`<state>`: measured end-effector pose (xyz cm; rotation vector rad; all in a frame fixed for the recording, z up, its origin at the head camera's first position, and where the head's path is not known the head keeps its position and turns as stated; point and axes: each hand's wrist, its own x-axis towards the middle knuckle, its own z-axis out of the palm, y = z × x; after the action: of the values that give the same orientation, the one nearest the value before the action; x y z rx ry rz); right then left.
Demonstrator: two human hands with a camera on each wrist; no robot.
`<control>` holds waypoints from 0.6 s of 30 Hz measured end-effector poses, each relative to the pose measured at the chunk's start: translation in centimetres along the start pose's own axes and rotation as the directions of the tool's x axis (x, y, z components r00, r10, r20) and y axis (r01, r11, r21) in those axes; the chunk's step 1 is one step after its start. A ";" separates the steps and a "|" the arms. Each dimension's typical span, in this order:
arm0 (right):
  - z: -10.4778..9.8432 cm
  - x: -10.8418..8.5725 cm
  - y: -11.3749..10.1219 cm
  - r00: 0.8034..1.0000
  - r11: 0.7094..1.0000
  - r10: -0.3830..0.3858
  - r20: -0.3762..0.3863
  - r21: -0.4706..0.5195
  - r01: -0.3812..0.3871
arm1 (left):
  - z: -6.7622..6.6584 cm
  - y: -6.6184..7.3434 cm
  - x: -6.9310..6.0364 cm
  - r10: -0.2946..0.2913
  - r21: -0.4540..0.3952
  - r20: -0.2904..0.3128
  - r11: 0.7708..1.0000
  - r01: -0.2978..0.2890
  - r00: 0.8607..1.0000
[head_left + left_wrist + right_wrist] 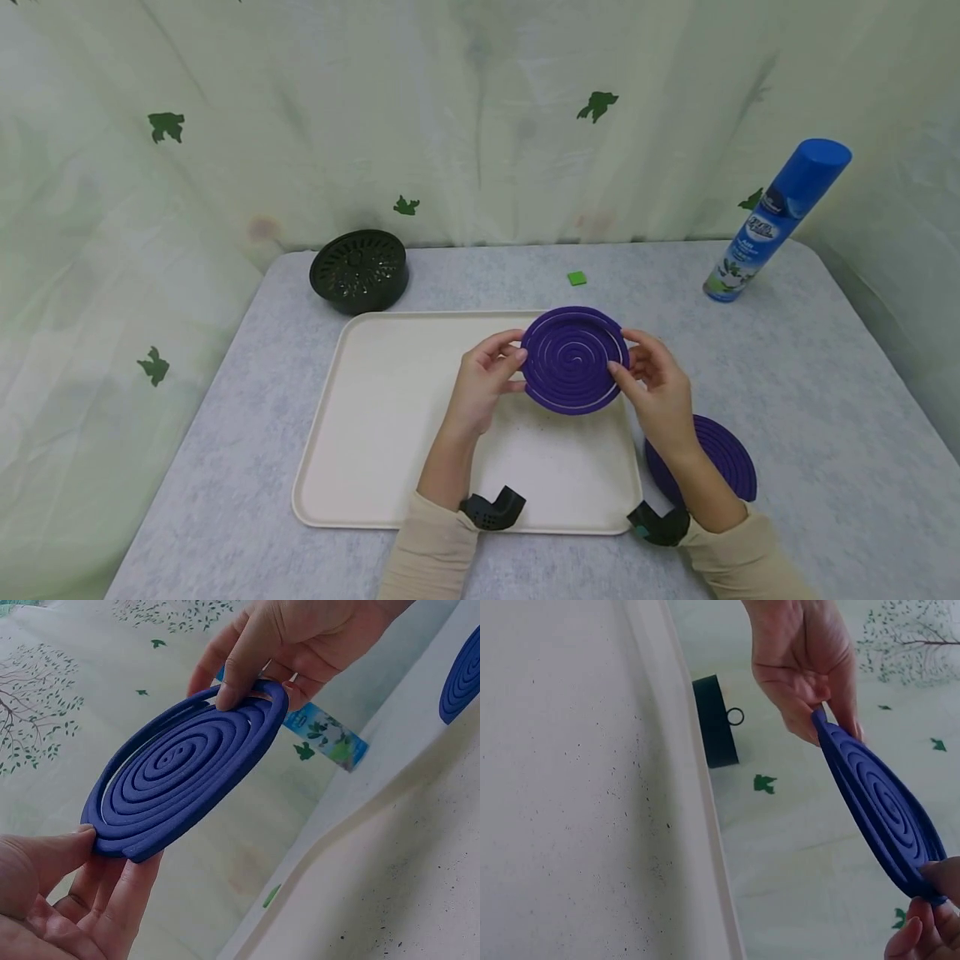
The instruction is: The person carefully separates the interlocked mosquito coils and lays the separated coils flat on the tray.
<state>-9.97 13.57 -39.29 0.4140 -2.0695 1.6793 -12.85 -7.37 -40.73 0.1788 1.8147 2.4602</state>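
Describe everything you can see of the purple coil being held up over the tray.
The purple coil is a flat, round disc of closely wound spiral turns, looking bluer in the wrist views. Its surface looks matte, perhaps pressed powder. Narrow gaps part the turns, wider in places by the outermost one, and a blunt outer end shows near the left grip. It is raised and tilted above the tray, pinched at opposite edges by the left grip and the right grip.

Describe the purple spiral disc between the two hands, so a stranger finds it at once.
A mottled grey table bears an off-white rectangular tray. Over its right part, the left hand and right hand grip the purple spiral disc. The other purple spiral disc lies beside the tray; only this one is raised.
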 end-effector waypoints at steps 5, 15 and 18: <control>-0.2 0.0 1.2 1.000 0.998 0.012 0.017 0.060 -0.013 | -0.1 0.0 0.1 0.001 -0.001 0.007 1.000 -0.001 1.000; -1.1 -0.1 2.3 0.963 0.955 0.183 0.198 0.198 -0.222 | -0.8 0.4 0.0 0.011 0.020 -0.006 1.000 -0.011 1.000; -1.2 -0.1 2.0 0.934 0.934 0.276 0.228 0.167 -0.317 | -1.0 0.4 0.0 0.019 0.035 0.004 0.999 -0.019 1.000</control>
<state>-10.71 15.14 -40.86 0.3591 -2.2025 2.1165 -12.98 -8.46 -40.66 0.2042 1.8643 2.4400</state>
